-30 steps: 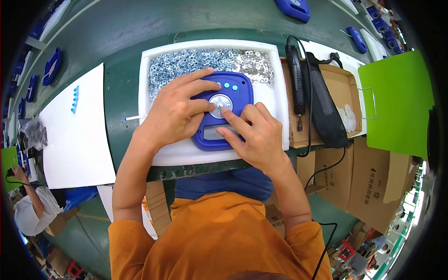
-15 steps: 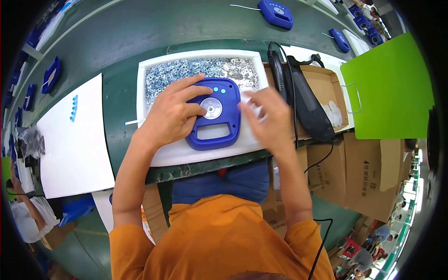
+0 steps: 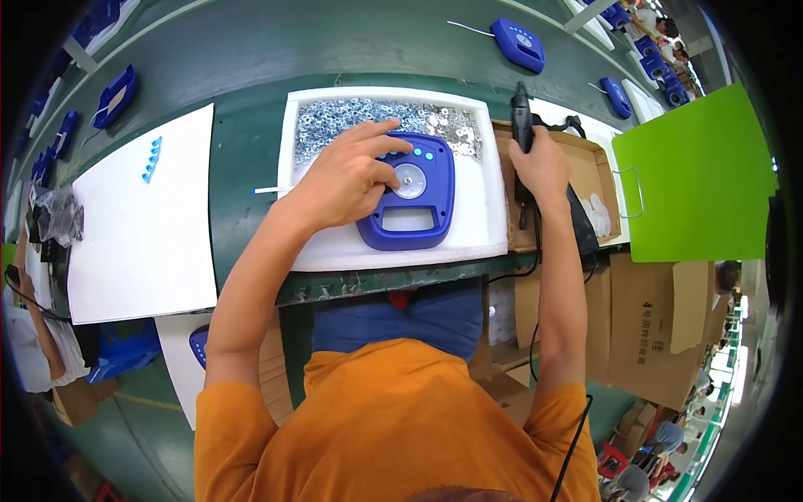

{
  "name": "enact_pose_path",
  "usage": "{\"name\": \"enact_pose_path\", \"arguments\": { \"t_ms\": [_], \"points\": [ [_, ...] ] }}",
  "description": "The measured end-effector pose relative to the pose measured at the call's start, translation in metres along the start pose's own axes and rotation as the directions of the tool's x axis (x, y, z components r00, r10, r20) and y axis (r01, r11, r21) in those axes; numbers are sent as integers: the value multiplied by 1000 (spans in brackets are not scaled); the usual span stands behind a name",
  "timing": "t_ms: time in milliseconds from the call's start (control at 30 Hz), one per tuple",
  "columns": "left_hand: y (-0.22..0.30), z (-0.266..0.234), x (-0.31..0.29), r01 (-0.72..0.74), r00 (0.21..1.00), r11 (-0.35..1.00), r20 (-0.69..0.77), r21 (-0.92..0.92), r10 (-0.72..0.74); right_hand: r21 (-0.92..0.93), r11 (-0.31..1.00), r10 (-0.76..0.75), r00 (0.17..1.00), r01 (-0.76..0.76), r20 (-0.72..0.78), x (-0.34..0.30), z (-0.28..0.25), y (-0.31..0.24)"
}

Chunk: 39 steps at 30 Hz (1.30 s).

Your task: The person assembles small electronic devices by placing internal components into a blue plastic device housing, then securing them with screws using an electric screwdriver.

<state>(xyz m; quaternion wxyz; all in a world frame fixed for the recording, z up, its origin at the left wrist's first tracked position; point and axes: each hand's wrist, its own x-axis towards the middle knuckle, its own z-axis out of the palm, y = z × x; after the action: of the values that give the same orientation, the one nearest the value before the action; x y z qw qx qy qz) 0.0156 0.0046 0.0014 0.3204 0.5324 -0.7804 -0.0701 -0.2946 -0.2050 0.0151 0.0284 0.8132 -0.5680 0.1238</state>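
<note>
A blue plastic housing point(image 3: 404, 229) with a handle cutout lies on the white foam tray. A clear round disc point(image 3: 411, 181) with a centre hole sits in it, near a row of light-blue buttons point(image 3: 429, 156). My left hand point(image 3: 353, 177) holds the housing by its left side, fingers bent over the disc and buttons; they partly cover both. To the right, my right hand point(image 3: 544, 166) is closed around a black electric screwdriver point(image 3: 522, 113), which stands roughly upright over the cardboard box. A white strip point(image 3: 269, 191) pokes out left of my left wrist.
The foam tray point(image 3: 489, 243) holds many small metal nuts and washers point(image 3: 339, 121). Beside it, a cardboard box point(image 3: 590, 151) contains white translucent pieces point(image 3: 595, 216). A green board point(image 3: 694, 180) stands at right. Light-blue parts point(image 3: 151, 159) lie on a white sheet point(image 3: 138, 243). More blue housings point(image 3: 519, 46) sit beyond.
My right hand has moved right, from beside the housing to the screwdriver, and taken hold of it. My left hand stays on the housing. The whole view has shifted slightly.
</note>
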Motion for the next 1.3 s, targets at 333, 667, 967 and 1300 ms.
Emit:
{"name": "enact_pose_path", "arguments": {
  "t_ms": [333,667,967,1300],
  "points": [
    [1,1,-2,13,1000,1000,3,12,-13,994,-107,95,995,19,-9,-61,-107,-45],
    [-3,3,-2,-11,1000,1000,-16,14,11,932,-320,37,986,168,-165,-78,-82,-138],
    [-5,4,-3,-43,999,999,-19,12,43,934,-263,-88,958,242,-273,-68,-61,-177],
    [-8,5,-1,-35,999,999,-10,-42,34,957,-276,-361,913,92,-191,-54,-54,-171]
  ]
}}
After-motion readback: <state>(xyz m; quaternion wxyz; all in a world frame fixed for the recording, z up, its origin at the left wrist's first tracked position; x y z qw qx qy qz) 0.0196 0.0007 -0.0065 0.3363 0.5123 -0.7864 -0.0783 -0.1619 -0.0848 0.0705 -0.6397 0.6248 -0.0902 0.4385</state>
